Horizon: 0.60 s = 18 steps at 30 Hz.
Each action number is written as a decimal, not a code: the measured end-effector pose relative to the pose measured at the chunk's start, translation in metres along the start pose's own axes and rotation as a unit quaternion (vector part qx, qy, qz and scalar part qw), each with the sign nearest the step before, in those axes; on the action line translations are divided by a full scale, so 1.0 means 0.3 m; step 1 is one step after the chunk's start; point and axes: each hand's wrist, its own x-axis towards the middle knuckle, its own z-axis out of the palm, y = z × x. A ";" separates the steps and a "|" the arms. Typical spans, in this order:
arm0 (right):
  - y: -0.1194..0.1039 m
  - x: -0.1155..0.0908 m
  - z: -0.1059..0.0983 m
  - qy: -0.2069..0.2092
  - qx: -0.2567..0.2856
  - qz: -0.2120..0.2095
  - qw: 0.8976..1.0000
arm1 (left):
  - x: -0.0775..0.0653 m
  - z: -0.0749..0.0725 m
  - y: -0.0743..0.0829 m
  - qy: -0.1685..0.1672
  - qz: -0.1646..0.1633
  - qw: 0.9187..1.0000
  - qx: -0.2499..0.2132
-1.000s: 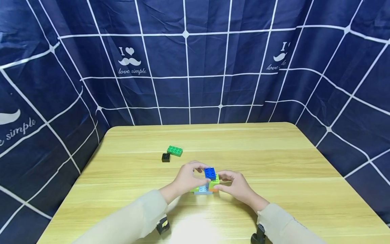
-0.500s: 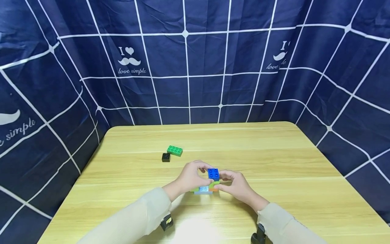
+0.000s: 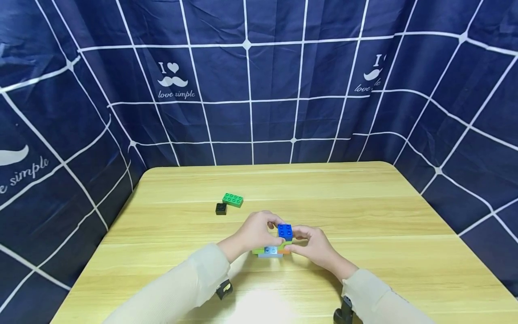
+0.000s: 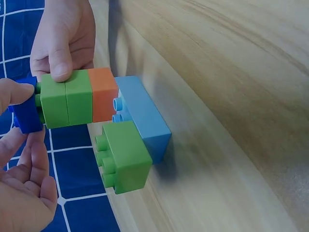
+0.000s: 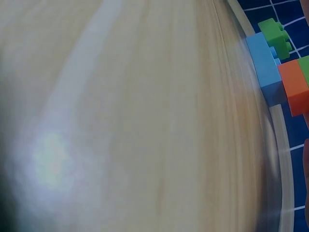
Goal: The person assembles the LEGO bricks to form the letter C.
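My left hand (image 3: 258, 230) pinches a dark blue toy brick (image 3: 285, 231) between thumb and fingers. In the left wrist view the brick is slightly tilted over the top studs of two stacked green bricks (image 4: 67, 99), and those studs still show. My right hand (image 3: 314, 245) holds this stack from the right, its thumb on the green side. Beneath the green pair is an orange brick (image 4: 103, 94), set on the right end of a long light blue brick (image 4: 142, 116). A separate green brick (image 4: 128, 157) sits on the light blue one's left end.
On the wooden table (image 3: 344, 198), a long green brick (image 3: 233, 200) and a small black brick (image 3: 221, 209) lie farther back to the left. A dark blue curtain (image 3: 275, 90) with white lines encloses the back and sides.
My left hand has shifted the dark blue brick slightly right and lowered it over the green stack. The right hand has kept its place on the stack.
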 end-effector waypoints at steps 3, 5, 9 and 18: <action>-0.001 0.001 0.000 0.002 -0.006 0.001 1.000 | 0.002 -0.004 0.002 -0.004 -0.001 1.000 0.002; 0.000 0.003 0.001 0.003 -0.009 -0.001 1.000 | 0.002 -0.005 0.000 -0.004 -0.001 1.000 0.005; 0.004 0.007 0.000 0.006 -0.017 -0.008 1.000 | 0.002 -0.006 0.001 -0.001 0.001 1.000 0.009; -0.002 0.001 -0.002 0.005 -0.009 0.005 1.000 | 0.005 0.002 0.015 0.000 -0.022 0.999 0.030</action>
